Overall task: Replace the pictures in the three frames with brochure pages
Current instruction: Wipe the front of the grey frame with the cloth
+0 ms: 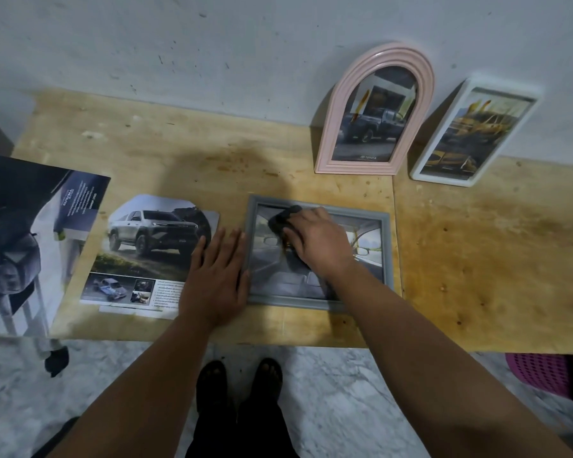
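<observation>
A grey rectangular frame (pixel 388 246) lies flat on the wooden table (pixel 186 153), with a car-interior page showing inside it. My right hand (pixel 315 239) rests on that page and its fingers curl round a small dark object (pixel 280 221) near the frame's top. My left hand (pixel 217 276) lies flat with straight fingers against the frame's left edge, partly on a cut brochure page (pixel 149 246) showing a pickup truck. A pink arched frame (pixel 374 110) and a white rectangular frame (pixel 473 133) lean on the wall, each holding a car picture.
An open brochure (pixel 30 239) hangs over the table's left front corner. A pink basket (pixel 540 375) stands on the marble floor under the table's right side. My feet (pixel 239 381) are just in front of the table edge. The wall runs along the back.
</observation>
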Available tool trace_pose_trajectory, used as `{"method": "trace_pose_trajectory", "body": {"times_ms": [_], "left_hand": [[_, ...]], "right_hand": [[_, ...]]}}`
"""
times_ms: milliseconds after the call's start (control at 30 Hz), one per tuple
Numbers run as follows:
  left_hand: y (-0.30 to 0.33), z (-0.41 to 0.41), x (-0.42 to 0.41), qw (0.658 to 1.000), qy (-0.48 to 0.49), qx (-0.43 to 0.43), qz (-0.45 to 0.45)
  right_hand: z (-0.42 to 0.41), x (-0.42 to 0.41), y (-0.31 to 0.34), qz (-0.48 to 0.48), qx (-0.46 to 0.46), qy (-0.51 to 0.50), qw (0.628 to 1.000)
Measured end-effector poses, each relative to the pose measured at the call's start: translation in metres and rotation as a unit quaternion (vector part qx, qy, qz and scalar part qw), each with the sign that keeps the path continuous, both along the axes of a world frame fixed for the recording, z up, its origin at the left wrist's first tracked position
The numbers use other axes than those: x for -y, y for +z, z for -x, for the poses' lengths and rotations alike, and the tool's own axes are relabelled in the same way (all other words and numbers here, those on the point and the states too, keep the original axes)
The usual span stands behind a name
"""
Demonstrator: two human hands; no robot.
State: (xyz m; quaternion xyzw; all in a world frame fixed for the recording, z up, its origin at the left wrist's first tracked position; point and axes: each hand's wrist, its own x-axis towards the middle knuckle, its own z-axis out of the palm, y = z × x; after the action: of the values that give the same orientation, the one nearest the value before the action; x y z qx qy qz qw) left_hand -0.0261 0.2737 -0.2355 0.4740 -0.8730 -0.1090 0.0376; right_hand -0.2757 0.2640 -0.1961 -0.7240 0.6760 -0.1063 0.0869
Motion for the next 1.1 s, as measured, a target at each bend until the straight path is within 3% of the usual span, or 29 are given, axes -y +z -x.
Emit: {"method": "trace_pose_trajectory", "body": {"times_ms": [300, 633, 1000, 1067, 1100], "left_hand": [[0.001, 0.001, -0.001, 1.000, 0.003, 0.000, 0.002], [0.001, 0.001, 0.000, 1.000, 0.001, 0.003, 0.003], [0.002, 0.001, -0.001, 1.000, 0.003, 0.000, 0.005], [0.002, 0.001, -0.001, 1.000, 0.003, -0.003, 0.006], [0.002, 0.001, -0.001, 1.000, 0.003, -0.003, 0.006]], "right_hand": [[-0.010, -0.026, -0.008, 0.060, 0.009, 0.018, 0.998], [-0.017, -0.045, -0.009, 0.045, 0.061, 0.050, 0.996], [-0.024, -0.055, 0.014, -0.072, 0.152, 0.045, 0.985], [-0.023, -0.053, 0.021, -0.147, 0.230, 0.005, 0.962], [-0.021, -0.051, 0.026, -0.206, 0.306, -0.037, 0.929]]}}
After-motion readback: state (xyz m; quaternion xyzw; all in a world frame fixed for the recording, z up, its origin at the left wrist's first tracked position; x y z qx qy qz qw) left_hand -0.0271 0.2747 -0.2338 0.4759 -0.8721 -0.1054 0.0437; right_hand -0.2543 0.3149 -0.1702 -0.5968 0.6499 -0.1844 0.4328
